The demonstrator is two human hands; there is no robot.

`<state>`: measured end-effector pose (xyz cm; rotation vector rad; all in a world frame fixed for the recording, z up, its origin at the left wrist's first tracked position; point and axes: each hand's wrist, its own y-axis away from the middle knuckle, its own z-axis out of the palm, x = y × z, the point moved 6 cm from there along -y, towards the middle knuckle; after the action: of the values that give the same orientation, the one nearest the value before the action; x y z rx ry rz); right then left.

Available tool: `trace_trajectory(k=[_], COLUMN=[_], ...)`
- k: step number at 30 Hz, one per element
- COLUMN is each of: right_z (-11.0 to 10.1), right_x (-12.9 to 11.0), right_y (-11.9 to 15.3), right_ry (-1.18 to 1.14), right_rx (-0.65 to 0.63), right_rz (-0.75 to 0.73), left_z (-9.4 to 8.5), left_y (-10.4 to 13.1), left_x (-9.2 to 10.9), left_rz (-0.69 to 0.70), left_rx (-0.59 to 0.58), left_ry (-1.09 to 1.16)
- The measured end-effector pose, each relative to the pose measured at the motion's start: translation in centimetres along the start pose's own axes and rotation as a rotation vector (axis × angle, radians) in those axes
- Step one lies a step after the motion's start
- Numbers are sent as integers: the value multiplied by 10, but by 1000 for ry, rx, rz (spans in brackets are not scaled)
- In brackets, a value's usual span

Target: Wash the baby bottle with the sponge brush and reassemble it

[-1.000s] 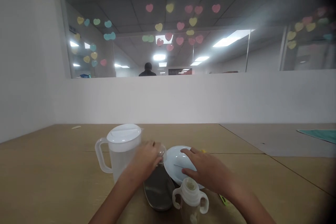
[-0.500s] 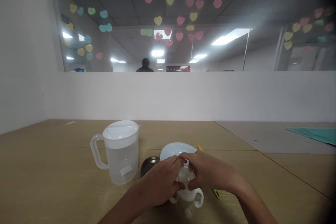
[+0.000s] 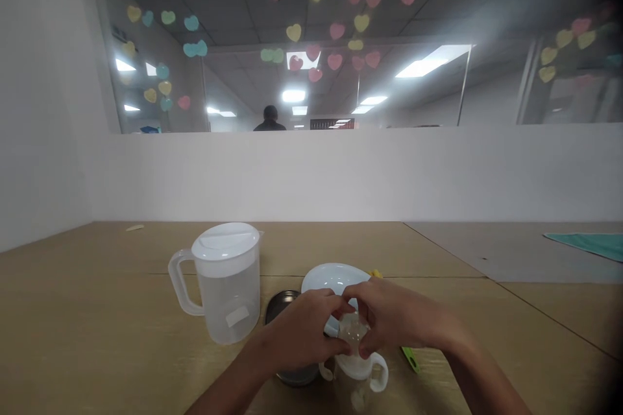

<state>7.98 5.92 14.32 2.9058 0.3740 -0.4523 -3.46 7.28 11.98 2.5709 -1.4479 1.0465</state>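
A two-handled baby bottle (image 3: 354, 373) stands upright at the front of the table, with a white collar and handles and a see-through body. Over its top is a clear domed cap (image 3: 354, 331). My left hand (image 3: 309, 324) curves round the cap's left side, thumb and fingertips against it. From the right, my right hand (image 3: 389, 318) grips the same cap, thumb low and fingers at the top. Both hands hide part of the cap's rim.
A lidded clear pitcher (image 3: 230, 285) of water stands at left. Behind my hands are a white bowl (image 3: 324, 275) and a dark metal tin (image 3: 282, 301), partly covered. A green-handled utensil (image 3: 410, 360) lies right of the bottle. A teal cloth (image 3: 591, 245) is at far right.
My view has shifted slightly, so the table things sit a little further right. My fingers have closed in on the clear cap, which now shows more plainly between them.
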Motion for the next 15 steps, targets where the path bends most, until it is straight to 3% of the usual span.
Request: trace_trajectory(k=[11,15], right_z=[3,3], right_x=[2,5], right_y=[-1,1], right_ry=[-30,-46], right_rx=[-39,-20], right_rz=[1,5], left_z=[-1,-7], left_y=[5,12], left_x=[-6,0], left_rz=[14,-40], left_rx=[-2,15], left_ry=[66,-73])
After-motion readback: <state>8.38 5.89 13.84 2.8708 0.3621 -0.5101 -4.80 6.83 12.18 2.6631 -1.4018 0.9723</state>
